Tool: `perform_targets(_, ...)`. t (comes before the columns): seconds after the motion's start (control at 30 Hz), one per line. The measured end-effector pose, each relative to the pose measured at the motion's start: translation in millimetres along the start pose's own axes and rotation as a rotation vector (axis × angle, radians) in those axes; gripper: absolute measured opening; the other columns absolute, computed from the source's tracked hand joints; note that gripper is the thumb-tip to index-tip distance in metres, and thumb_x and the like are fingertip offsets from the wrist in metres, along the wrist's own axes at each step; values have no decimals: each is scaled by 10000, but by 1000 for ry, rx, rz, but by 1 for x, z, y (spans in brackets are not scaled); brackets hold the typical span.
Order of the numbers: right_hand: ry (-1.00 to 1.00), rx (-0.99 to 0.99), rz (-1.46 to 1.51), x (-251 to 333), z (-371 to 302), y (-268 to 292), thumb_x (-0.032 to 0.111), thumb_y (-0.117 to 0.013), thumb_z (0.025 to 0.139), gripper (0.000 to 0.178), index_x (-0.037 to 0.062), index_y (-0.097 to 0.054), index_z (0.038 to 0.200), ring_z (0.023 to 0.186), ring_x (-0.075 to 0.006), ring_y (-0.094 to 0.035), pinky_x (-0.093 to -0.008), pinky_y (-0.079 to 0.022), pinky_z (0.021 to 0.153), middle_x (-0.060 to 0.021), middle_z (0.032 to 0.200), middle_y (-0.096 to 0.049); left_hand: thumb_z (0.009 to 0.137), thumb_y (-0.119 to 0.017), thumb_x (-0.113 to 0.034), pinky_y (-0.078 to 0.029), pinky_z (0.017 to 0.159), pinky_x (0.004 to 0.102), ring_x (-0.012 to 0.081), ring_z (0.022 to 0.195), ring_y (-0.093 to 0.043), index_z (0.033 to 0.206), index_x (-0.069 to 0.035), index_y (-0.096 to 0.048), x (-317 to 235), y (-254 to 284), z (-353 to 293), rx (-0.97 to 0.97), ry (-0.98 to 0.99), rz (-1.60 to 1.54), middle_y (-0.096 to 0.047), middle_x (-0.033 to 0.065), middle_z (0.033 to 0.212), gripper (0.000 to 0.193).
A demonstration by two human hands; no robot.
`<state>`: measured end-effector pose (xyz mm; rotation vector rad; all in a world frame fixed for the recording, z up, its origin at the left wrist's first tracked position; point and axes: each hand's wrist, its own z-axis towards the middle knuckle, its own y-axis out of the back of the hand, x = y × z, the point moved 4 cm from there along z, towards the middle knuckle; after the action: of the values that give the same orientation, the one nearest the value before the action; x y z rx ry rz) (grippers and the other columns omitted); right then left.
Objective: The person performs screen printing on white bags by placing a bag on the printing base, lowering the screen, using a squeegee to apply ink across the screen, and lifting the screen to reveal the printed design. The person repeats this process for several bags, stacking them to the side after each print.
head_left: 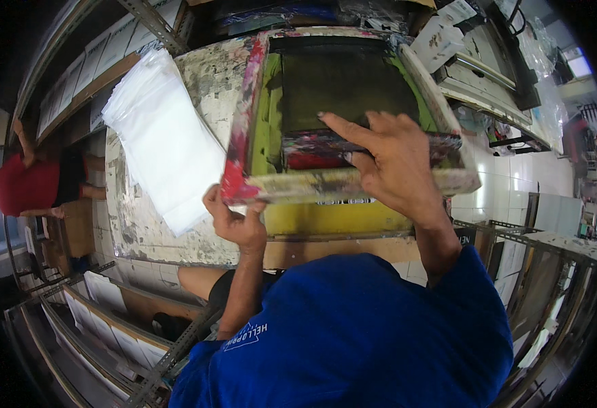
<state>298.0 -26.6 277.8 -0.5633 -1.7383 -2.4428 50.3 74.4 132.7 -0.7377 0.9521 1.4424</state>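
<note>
A screen printing frame (298, 185), its wood smeared with red, pink and white ink, lies in front of me with its near edge apparently raised. My left hand (240, 226) is closed on the near left corner of this frame. My right hand (399, 163) grips an ink-stained squeegee (308, 149) lying across the near part of the dark mesh (346, 85); its index finger points out over the mesh. The palm and lower fingers are partly hidden. Under the near edge shows a yellow surface (339, 219) with small dark printed marks.
A fanned stack of white bags or sheets (166, 129) lies on the stained worktable (210, 71), left of the frame. Metal racks (101, 326) stand at lower left and right. Far left is a person in a red shirt (29, 183). A cart (495, 95) stands at far right.
</note>
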Motion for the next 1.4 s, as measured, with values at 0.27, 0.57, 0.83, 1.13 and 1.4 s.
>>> perform_targets(0.27,253,-313,-2,-4,96,89,200,-681,727,490,124,-747,1206,571,-240,-614,-368,-521,602,-117,765,-692,953,-673,-122,-482,1030,400,268,1209,-583,1306,36,-518,-21,-89,120,-197,-223,-508,-582,176,1332,417)
perform_targets(0.57,24,-48,227,12,149,139,195,-564,716,450,-22,-758,1059,724,-395,-681,-439,-571,772,-269,835,-715,868,-793,-312,-514,907,474,339,1050,-647,1271,-95,-685,198,-247,138,436,-157,678,-682,151,1151,471)
perform_targets(0.83,306,-82,288,-12,140,142,210,-540,726,400,-65,-746,930,689,-368,-661,-442,-547,716,-284,787,-693,867,-762,-124,-525,683,360,226,774,-662,965,-48,-711,195,-265,141,512,92,147,-714,100,808,134)
perform_targets(1.13,371,-96,237,-10,145,141,259,-586,800,397,-52,-761,973,675,-310,-667,-402,-550,727,-231,802,-728,937,-637,-35,-472,728,306,146,758,-549,920,20,-620,144,-144,152,203,216,0,-622,65,817,61)
perform_targets(1.4,434,-584,-132,-10,140,123,278,-590,844,434,-38,-759,1091,786,-305,-689,-355,-566,781,-243,954,-747,962,-669,-61,-444,689,269,123,781,-550,989,-5,-631,211,33,183,-279,341,-72,-632,44,908,73)
